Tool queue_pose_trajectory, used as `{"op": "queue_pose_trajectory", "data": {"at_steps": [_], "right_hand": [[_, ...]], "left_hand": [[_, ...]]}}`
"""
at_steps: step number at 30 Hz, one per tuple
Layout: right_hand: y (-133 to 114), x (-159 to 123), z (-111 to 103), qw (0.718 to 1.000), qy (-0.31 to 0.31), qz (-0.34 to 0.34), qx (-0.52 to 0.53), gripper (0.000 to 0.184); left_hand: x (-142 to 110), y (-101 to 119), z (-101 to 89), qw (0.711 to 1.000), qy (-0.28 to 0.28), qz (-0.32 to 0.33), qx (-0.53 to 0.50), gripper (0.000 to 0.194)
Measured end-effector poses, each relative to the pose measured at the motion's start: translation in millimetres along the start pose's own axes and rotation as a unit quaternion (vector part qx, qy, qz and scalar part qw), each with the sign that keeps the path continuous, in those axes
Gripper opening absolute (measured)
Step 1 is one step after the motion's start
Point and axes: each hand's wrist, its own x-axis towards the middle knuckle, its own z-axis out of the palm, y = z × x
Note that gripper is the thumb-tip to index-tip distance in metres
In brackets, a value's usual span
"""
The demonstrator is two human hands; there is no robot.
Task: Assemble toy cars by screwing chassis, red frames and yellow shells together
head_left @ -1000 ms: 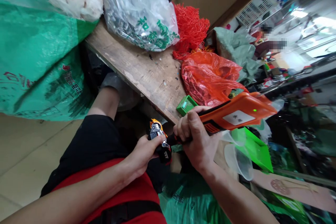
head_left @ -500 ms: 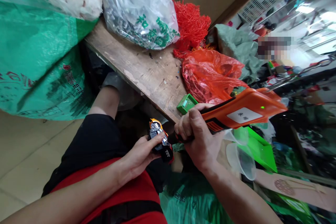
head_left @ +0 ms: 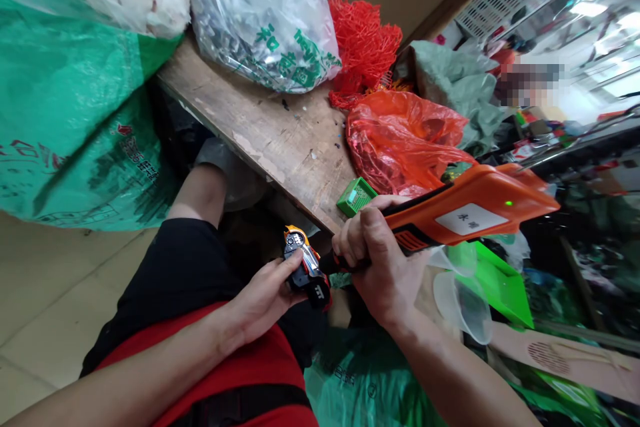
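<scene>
My left hand (head_left: 273, 287) grips a small toy-like plastic piece (head_left: 304, 257) in orange, silver and black, thumb on its upper face. My right hand (head_left: 377, 257) is wrapped round the handle of an orange and black electric screwdriver (head_left: 470, 207) with a white label and a lit green light. Its dark front end points left and meets the right side of the plastic piece. Whether the tip sits in a screw is hidden. Just beyond my right hand, a small green basket (head_left: 356, 197) stands at the table edge.
On the wooden table (head_left: 280, 140) lie a clear bag of silvery parts (head_left: 265, 20), red netting (head_left: 365, 40) and a red plastic bag (head_left: 400, 140). A green sack (head_left: 65, 100) stands left. Clear cups (head_left: 463, 300) and a green tray (head_left: 503, 283) are right. A person (head_left: 530, 83) is behind.
My left thumb has drawn back slightly, showing more of the piece's silver face. The screwdriver's far end has shifted a little to the right.
</scene>
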Motion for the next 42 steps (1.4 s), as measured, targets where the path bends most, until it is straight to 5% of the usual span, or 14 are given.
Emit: {"op": "queue_pose_trajectory", "data": {"at_steps": [42], "right_hand": [[0.4,5.8,-1.8,1.0,-0.013,-0.019,0.016,0.022]], "left_hand": [[7.6,3.4,-8.7,0.998,-0.051,0.012,-0.025,0.027]]}}
